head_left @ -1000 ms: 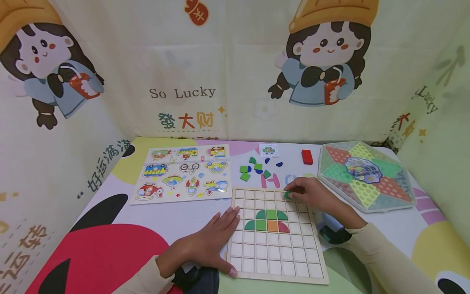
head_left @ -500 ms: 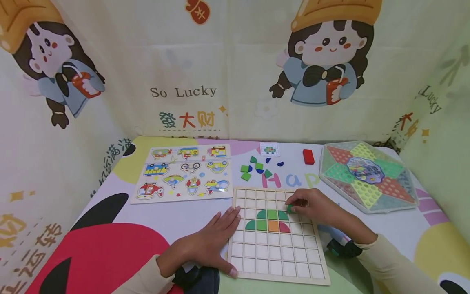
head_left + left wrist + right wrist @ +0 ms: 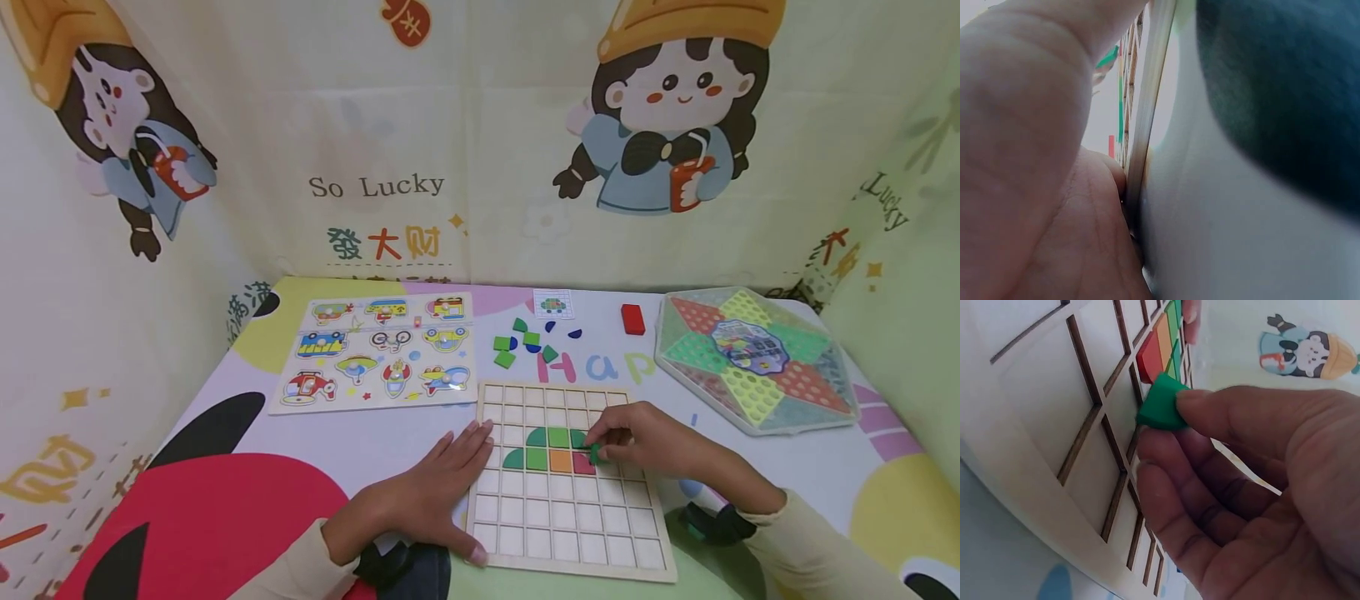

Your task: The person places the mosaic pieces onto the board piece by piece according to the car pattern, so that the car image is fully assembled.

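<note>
A wooden grid board (image 3: 562, 563) lies in front of me. My left hand (image 3: 427, 496) rests with fingers spread along its left edge, thumb near the lower left corner. Between thumb and fingers my right hand (image 3: 637, 440) pinches a green tile (image 3: 1163, 403) with a curved edge, close over the board just right of the red quarter-round tile (image 3: 1149, 357). Set in the middle cells are green squares (image 3: 558, 437), green quarter-rounds (image 3: 513, 458) and one orange square (image 3: 560, 461). The left wrist view shows mostly palm and the board's edge (image 3: 1150, 106).
Behind the board lie loose green squares (image 3: 505, 359) and blue half-rounds (image 3: 574, 333), near a pattern card (image 3: 552, 304). A vehicle puzzle board (image 3: 378, 354) stands left of them. To the right are a red block (image 3: 632, 319) and a hexagonal game box (image 3: 753, 358).
My right hand has come down the board toward me, carrying the green tile from the top row to beside the red tile. My left hand has stayed in place.
</note>
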`<action>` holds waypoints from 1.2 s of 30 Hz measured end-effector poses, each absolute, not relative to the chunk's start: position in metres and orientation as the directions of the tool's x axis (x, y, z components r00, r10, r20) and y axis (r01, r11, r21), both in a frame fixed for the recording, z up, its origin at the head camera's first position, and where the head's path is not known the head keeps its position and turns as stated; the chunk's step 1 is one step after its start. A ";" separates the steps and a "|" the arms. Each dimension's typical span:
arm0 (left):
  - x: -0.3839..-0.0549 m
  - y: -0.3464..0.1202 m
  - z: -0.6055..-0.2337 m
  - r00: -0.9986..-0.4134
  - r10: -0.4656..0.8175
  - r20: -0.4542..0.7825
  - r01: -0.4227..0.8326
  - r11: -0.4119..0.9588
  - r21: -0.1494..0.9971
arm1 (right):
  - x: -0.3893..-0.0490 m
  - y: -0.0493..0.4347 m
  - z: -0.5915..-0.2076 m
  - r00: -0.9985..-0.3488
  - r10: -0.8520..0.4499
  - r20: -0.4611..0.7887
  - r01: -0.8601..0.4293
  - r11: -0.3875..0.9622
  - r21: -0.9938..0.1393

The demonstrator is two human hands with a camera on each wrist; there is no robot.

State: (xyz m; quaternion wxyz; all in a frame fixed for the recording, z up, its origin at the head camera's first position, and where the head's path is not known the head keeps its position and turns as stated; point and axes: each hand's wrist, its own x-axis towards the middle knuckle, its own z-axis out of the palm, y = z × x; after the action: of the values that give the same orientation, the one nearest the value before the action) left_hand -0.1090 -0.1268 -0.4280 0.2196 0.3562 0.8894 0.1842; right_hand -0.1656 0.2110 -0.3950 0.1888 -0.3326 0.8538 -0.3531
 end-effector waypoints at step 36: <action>-0.109 -0.127 -0.429 -0.647 0.721 -0.245 0.562 0.670 0.485 | -0.164 0.210 -0.395 -0.712 -0.673 -0.202 -0.399 0.624 -0.672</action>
State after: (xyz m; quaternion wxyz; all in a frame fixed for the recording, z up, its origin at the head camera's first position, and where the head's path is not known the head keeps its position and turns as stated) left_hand -0.1088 -0.1269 -0.4287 0.2138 0.3613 0.8883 0.1862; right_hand -0.1643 0.2103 -0.3946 0.2235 -0.3070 0.8728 -0.3065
